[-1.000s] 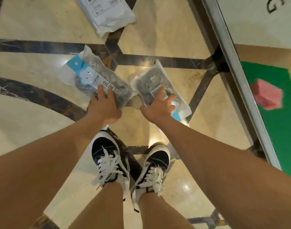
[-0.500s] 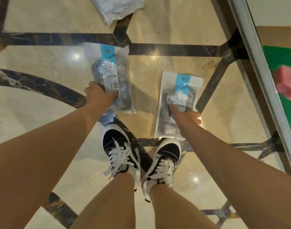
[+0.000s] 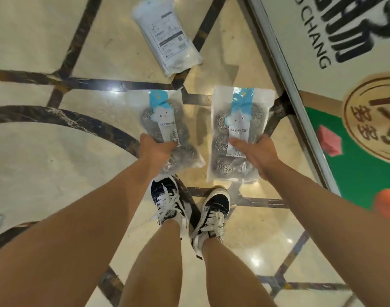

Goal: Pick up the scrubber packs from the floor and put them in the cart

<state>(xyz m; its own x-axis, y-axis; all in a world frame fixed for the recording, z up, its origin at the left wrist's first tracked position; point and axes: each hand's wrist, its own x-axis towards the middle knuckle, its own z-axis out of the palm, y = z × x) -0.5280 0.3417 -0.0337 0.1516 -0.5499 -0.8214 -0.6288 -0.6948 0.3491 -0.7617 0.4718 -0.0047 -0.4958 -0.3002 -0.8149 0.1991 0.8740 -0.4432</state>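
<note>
Each hand holds one scrubber pack, both lifted clear of the floor (image 3: 45, 169). The left hand (image 3: 155, 149) is closed around the lower middle of the left pack (image 3: 167, 120), with the fingers wrapped over the front label and the pack's bottom end hanging below the wrist, tilted a little toward the right. The right hand (image 3: 259, 151) grips the right pack (image 3: 240, 120) from its right edge: the thumb lies across the front label and the palm cups the side, fingers hidden behind the plastic. That pack stands nearly upright, its blue header pointing away from the person and its lower end reaching below the hand.

The two packs sit side by side, near each other but not touching, with a strip of marble floor showing between them. Each is a clear bag showing coiled steel scrubbers, a blue strip with a white cloud figure at the top, and a white label down the middle.

Beyond the left hand, farther from the person, a white bag (image 3: 167, 34) lies flat on the floor, well apart from both packs. To the right of the right hand a metal rail (image 3: 287, 69) runs diagonally, edging a printed mat (image 3: 355, 151) with green and cream areas. Below the hands, between the forearms, are two dark shoes (image 3: 169, 200) with white laces. The cart cannot be made out.
</note>
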